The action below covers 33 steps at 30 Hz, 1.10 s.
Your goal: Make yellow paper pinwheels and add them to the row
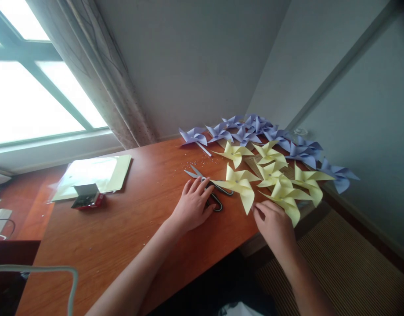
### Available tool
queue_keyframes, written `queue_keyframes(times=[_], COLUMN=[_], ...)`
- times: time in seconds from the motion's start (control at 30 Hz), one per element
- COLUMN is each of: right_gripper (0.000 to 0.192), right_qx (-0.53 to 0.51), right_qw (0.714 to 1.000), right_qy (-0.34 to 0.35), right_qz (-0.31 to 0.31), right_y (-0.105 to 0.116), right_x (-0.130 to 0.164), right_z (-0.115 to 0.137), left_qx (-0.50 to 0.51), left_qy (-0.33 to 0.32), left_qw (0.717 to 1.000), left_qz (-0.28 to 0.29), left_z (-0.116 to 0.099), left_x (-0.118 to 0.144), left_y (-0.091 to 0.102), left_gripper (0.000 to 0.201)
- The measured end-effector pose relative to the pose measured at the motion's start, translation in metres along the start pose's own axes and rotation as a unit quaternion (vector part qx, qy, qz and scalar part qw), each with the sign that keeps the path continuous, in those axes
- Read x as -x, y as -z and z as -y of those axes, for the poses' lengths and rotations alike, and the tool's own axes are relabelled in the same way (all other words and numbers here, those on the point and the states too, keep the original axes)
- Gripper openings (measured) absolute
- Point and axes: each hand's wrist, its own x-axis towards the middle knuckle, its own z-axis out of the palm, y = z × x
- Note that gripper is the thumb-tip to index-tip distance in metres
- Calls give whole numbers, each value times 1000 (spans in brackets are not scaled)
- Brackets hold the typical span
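Observation:
My left hand (193,204) lies over the black-handled scissors (218,202), its fingers stretched out and partly covering them. The slightly parted blades point away to the upper left. At the lower tip of a yellow paper pinwheel (237,181), my right hand (273,219) is closed in a pinch; the fingertips seem to grip that edge. Beside the right hand, another yellow pinwheel (285,197) rests against several more yellow ones. Behind them lie several purple pinwheels, one of which (192,137) has a white stick (203,149) showing.
A stack of pale yellow paper (123,169) in a clear sleeve lies at the left, with a small open red-and-black box (87,197) in front. Tiny bits are scattered on the wooden table (136,232) near the scissors. A white cable (73,281) crosses the lower left.

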Motion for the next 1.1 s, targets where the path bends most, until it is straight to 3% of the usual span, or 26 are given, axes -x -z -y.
queue_keyframes(times=[0.3,0.77,0.97,1.03,1.1], right_gripper=[22,19,18,18,18], right_qx=[41,74,-53,-138,-237], right_qw=[998,996,997,989,971], right_qy=[-19,-20,-12,3,18], right_qz=[36,56,-49,-59,-28], right_y=[-10,-11,5,12,14], right_x=[-11,-22,-19,-23,-32], right_z=[16,23,39,56,78], left_qx=[-18,-16,-7,-4,1], left_qy=[48,57,69,76,84], left_qw=[998,998,998,997,996], left_qz=[-23,-19,-9,-6,-11], left_z=[24,23,26,28,30], left_x=[33,38,41,42,44], left_y=[6,7,15,18,21], left_gripper=[54,54,58,59,56])
